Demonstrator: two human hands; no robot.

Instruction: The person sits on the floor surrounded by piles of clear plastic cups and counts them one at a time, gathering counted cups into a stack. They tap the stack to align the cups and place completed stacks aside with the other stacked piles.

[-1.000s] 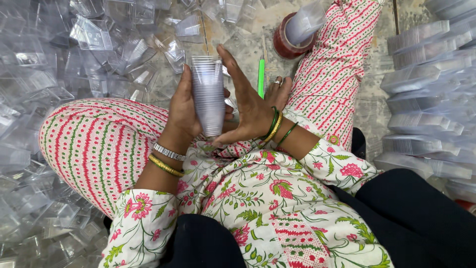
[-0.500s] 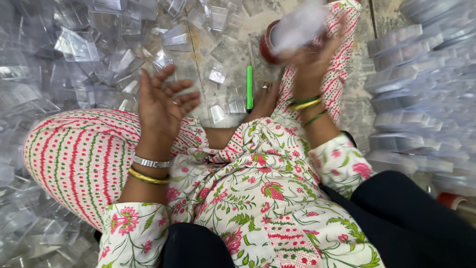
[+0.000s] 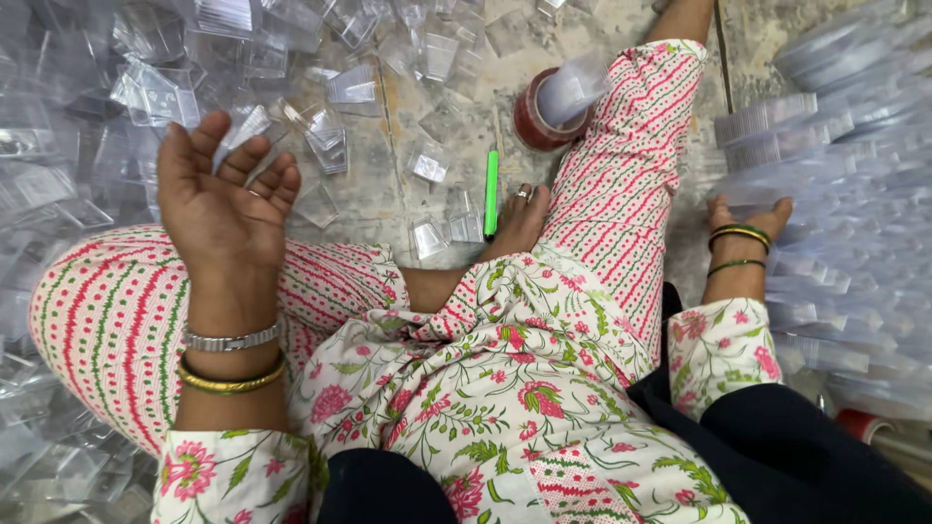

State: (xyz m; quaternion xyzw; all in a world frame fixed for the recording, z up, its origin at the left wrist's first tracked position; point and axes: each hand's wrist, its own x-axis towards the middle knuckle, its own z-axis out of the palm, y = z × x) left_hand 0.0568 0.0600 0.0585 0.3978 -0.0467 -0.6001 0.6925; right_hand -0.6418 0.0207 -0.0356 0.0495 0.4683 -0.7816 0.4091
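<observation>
At the right edge of the frame the right hand [image 3: 748, 218] now reaches into the rows of stacked clear cups [image 3: 835, 223]; a second ago both hands held one such stack in front of the lap. Its fingers are buried among the cups, so whether it is grasping or has let go cannot be told, though the stack has probably been set down there. The left hand [image 3: 221, 194] hangs over the knee, palm up, fingers loosely curled and empty. Across the upper left, loose single cups [image 3: 349, 87] lie scattered on the gritty concrete floor [image 3: 621, 29]: thin, glossy, ribbed, transparent plastic, tapered in shape. A slim green pen [image 3: 491, 192] lies by the foot, a dark red tape roll [image 3: 540, 124] just beyond.
</observation>
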